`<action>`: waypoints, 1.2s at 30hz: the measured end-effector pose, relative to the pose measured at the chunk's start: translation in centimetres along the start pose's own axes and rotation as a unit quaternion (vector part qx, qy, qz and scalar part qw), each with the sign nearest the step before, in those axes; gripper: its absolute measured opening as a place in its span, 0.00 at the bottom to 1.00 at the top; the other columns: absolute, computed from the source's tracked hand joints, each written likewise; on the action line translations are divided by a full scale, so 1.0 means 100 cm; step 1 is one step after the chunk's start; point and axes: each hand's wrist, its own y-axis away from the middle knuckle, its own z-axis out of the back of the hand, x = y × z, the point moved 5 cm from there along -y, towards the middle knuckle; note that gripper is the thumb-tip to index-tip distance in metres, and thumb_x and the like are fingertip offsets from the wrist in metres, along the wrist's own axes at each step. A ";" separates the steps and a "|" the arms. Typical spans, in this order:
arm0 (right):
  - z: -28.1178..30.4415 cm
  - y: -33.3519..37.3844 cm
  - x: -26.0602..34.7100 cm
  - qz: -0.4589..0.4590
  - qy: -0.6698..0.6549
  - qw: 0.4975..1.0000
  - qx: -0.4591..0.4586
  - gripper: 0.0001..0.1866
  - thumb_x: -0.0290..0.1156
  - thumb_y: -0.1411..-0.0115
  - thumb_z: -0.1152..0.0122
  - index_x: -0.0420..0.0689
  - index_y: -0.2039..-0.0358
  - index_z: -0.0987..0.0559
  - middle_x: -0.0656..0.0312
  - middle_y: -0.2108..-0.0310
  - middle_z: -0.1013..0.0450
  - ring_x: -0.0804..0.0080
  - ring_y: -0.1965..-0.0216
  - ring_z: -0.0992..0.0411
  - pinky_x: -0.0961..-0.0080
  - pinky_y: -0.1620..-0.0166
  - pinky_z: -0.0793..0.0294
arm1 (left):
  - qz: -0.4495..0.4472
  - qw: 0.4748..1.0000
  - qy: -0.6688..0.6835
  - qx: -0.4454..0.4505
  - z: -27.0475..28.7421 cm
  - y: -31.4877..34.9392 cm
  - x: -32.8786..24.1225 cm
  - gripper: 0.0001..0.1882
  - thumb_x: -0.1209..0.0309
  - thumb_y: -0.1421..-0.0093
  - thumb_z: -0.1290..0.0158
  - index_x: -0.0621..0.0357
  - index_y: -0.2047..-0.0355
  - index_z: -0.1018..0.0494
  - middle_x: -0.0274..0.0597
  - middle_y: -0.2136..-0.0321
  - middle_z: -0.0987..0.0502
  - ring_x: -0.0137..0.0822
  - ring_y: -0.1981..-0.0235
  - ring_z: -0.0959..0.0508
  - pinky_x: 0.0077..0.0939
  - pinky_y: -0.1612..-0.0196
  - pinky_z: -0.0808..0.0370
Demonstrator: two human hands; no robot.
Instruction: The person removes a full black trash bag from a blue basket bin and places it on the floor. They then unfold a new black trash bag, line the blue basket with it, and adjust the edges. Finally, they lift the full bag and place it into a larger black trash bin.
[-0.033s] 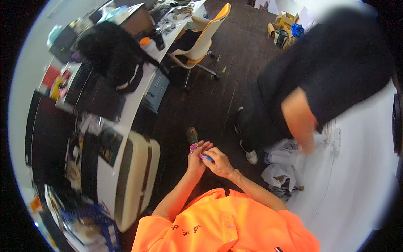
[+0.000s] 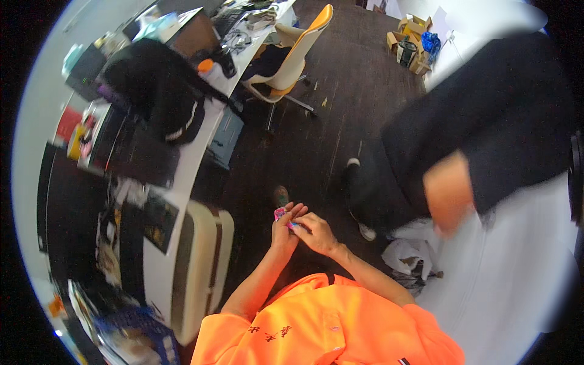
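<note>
My left hand is held palm up in front of my waist, fingers curled around a small pink-and-blue thing, too small to identify. Its pink end shows beside the left thumb, and a bit of blue shows between the two hands. My right hand reaches in from the right, with thumb and fingers pinched at the blue end. Most of the thing is covered by my fingers. A shoe tip shows on the floor just beyond my hands.
Close on the right stands a person in black, one arm hanging down. White plastic bags lie by the wall. To the left are a long white desk, a pale case and a blue basket. An office chair stands farther off.
The person in black has shifted slightly to the right, with the arm lower. Less of the blue end shows between my fingers. My hands stay in nearly the same place.
</note>
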 end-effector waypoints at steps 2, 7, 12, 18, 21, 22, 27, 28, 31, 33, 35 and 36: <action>0.003 -0.075 -0.026 -0.081 -0.030 0.996 -0.037 0.13 0.36 0.45 0.44 0.40 0.66 0.21 0.50 0.67 0.26 0.55 0.64 0.27 0.66 0.60 0.28 | -0.010 0.999 -0.018 0.036 -0.013 -0.075 -0.029 0.18 0.77 0.40 0.57 0.63 0.48 0.40 0.53 0.53 0.28 0.47 0.49 0.28 0.42 0.44 0.32; 0.011 -0.228 -0.081 -0.157 -0.071 0.983 -0.062 0.16 0.34 0.41 0.46 0.37 0.57 0.25 0.54 0.64 0.25 0.66 0.62 0.25 0.73 0.58 0.27 | -0.012 0.994 -0.105 0.032 -0.097 -0.201 -0.106 0.21 0.76 0.39 0.58 0.64 0.45 0.41 0.52 0.50 0.29 0.43 0.47 0.30 0.37 0.42 0.35; 0.060 -0.311 -0.083 -0.235 -0.121 0.963 -0.054 0.15 0.29 0.40 0.47 0.33 0.55 0.27 0.58 0.66 0.25 0.77 0.68 0.25 0.80 0.65 0.26 | -0.003 0.976 -0.207 0.066 -0.190 -0.275 -0.129 0.22 0.76 0.40 0.56 0.62 0.44 0.41 0.50 0.51 0.28 0.41 0.46 0.31 0.33 0.42 0.36; 0.167 -0.381 -0.133 -0.281 -0.229 0.919 -0.155 0.11 0.25 0.43 0.42 0.34 0.60 0.25 0.61 0.71 0.25 0.78 0.73 0.28 0.80 0.70 0.28 | 0.062 0.915 -0.368 0.154 -0.311 -0.359 -0.100 0.15 0.76 0.40 0.53 0.63 0.52 0.31 0.46 0.58 0.24 0.31 0.62 0.25 0.24 0.58 0.28; 0.233 -0.418 -0.157 -0.278 -0.261 0.908 -0.176 0.08 0.23 0.44 0.39 0.35 0.64 0.24 0.63 0.74 0.26 0.81 0.75 0.30 0.82 0.72 0.30 | 0.082 0.874 -0.422 0.227 -0.357 -0.415 -0.078 0.17 0.76 0.41 0.49 0.62 0.51 0.31 0.44 0.59 0.23 0.29 0.67 0.23 0.21 0.64 0.24; 0.257 -0.431 -0.169 -0.292 -0.267 0.901 -0.177 0.08 0.23 0.45 0.38 0.36 0.65 0.24 0.64 0.75 0.26 0.82 0.75 0.30 0.83 0.72 0.31 | 0.067 0.893 -0.380 0.234 -0.386 -0.433 -0.071 0.18 0.76 0.42 0.49 0.62 0.50 0.32 0.45 0.59 0.23 0.30 0.65 0.23 0.23 0.62 0.24; 0.394 -0.527 -0.240 -0.191 -0.177 0.949 -0.179 0.06 0.24 0.48 0.37 0.36 0.70 0.23 0.62 0.77 0.26 0.80 0.77 0.29 0.80 0.73 0.30 | 0.052 0.938 -0.221 0.263 -0.529 -0.541 -0.018 0.19 0.70 0.38 0.52 0.63 0.48 0.35 0.52 0.59 0.24 0.41 0.57 0.23 0.34 0.53 0.26; 0.420 -0.547 -0.258 -0.203 -0.157 0.952 -0.166 0.07 0.24 0.49 0.36 0.36 0.70 0.23 0.61 0.76 0.26 0.79 0.77 0.29 0.80 0.73 0.30 | 0.049 0.940 -0.212 0.263 -0.557 -0.561 -0.007 0.19 0.67 0.37 0.53 0.63 0.48 0.35 0.53 0.58 0.25 0.42 0.57 0.23 0.35 0.53 0.25; 0.509 -0.605 -0.300 -0.200 -0.084 0.967 -0.131 0.09 0.27 0.52 0.35 0.38 0.70 0.22 0.58 0.75 0.25 0.79 0.76 0.29 0.80 0.72 0.31 | 0.098 0.972 -0.112 0.180 -0.624 -0.629 0.028 0.21 0.57 0.34 0.59 0.65 0.61 0.29 0.50 0.64 0.24 0.41 0.61 0.23 0.36 0.56 0.25; 0.550 -0.652 -0.300 -0.168 -0.097 0.974 -0.116 0.09 0.27 0.52 0.36 0.38 0.70 0.22 0.58 0.74 0.25 0.78 0.76 0.28 0.80 0.72 0.31 | 0.167 0.978 -0.026 0.121 -0.657 -0.670 0.040 0.22 0.55 0.34 0.58 0.64 0.65 0.28 0.48 0.67 0.24 0.42 0.62 0.23 0.37 0.56 0.25; 0.587 -0.693 -0.311 -0.158 -0.127 0.974 -0.099 0.07 0.26 0.50 0.37 0.39 0.69 0.22 0.58 0.72 0.25 0.77 0.74 0.28 0.79 0.71 0.30 | 0.190 0.975 0.046 0.109 -0.690 -0.712 0.048 0.21 0.55 0.34 0.59 0.63 0.66 0.28 0.48 0.67 0.24 0.42 0.61 0.23 0.37 0.55 0.26; 0.603 -0.718 -0.324 -0.155 -0.134 0.974 -0.096 0.07 0.25 0.50 0.37 0.39 0.69 0.22 0.58 0.72 0.25 0.76 0.74 0.27 0.79 0.70 0.30 | 0.201 0.971 0.079 0.106 -0.706 -0.737 0.051 0.21 0.55 0.34 0.59 0.63 0.67 0.28 0.48 0.67 0.24 0.42 0.61 0.23 0.37 0.55 0.26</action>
